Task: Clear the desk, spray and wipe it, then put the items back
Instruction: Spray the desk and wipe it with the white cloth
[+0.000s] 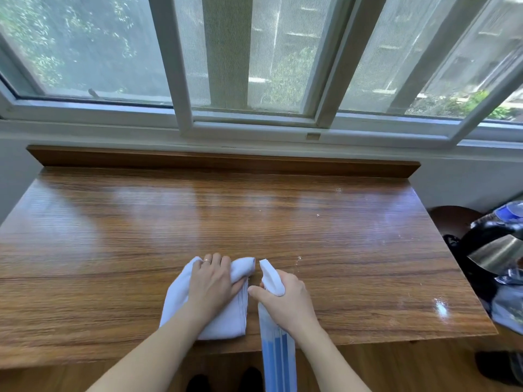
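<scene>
The left hand (212,281) lies flat on a folded white cloth (226,321), fingers curled over its far end, pressing it onto the wooden desk (113,236) near the front edge. Just beside it, the right hand (285,299) wraps tight around a spray bottle (278,360). A shiny kettle (495,250) sits off the desk's right side.

Bright daylight enters through the white-framed sliding window (254,66) at 12 o'clock, laying pale streaked glare across the glossy brown wooden desk (141,222). Wide-angle distortion bows the frame edges. The dark kettle (492,250) at 3 o'clock is smeared and soft.
</scene>
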### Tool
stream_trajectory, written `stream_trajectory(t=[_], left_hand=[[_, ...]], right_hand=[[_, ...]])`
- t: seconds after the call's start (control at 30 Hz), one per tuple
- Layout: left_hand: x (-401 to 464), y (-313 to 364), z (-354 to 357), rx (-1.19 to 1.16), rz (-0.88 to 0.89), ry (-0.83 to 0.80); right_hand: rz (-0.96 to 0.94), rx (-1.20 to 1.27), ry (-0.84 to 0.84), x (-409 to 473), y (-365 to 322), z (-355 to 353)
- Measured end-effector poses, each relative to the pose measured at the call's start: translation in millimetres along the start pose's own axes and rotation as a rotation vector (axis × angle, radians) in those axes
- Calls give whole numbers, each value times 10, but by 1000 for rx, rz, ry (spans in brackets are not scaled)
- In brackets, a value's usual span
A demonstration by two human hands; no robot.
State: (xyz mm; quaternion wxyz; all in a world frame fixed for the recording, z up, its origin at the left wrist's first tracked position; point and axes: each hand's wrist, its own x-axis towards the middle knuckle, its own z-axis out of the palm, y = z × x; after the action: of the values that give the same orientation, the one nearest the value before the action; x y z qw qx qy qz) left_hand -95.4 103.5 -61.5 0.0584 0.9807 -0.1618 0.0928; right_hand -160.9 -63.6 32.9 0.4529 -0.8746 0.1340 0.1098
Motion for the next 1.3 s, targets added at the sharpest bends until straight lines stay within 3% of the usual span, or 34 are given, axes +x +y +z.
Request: stream_trajectory(t=[0.2,0.6,1.07,1.3], left_hand=[[251,14,12,21,-53,-36],[-547,245,120,13,82,-13],[538,53,53,46,-53,-33],[375,128,69,15,-19,-35]], right_hand=[[39,15,7,-3,14,-47],[54,20,-1,61,-1,-90],[78,-6,-14,180,35,-133],[67,20,-45,218,10,-175]])
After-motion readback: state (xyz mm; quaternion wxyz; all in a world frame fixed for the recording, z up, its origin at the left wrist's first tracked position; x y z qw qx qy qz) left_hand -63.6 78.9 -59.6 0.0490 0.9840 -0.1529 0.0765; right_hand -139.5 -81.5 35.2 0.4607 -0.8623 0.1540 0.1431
